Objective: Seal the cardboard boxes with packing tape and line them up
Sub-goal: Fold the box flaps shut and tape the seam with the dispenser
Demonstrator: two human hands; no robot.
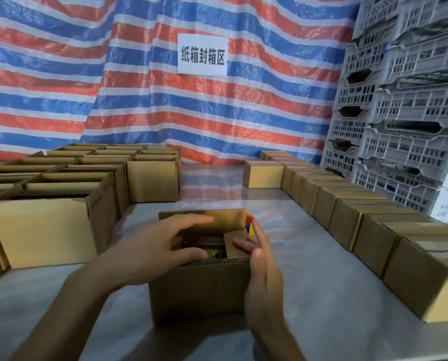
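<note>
while the cardboard box (pixel 199 290) is standing in the middle of the counter (pixel 321 295), just in front of the person, both hands are working on its top flaps. the left hand (pixel 163 246) is lying over the opening with fingers spread wide, the fingertips touching the far flap (pixel 228 218), probably for bringing it down toward the body. the right hand (pixel 263 272) is standing flat at the right side, fingers straight and together, pushing the short side flap (pixel 237 246) inward; it is gripping nothing. the box is not closed yet, and something dark is showing inside, which i cannot identify. an orange and yellow thing (pixel 250 226), maybe the tape roll, is peeking out behind the far right corner, near enough for the sealing step. open boxes (pixel 43 230) are crowding the left side, and closed boxes (pixel 374 230) are forming a line along the right edge, so this one is likely joining that line after taping.
</note>
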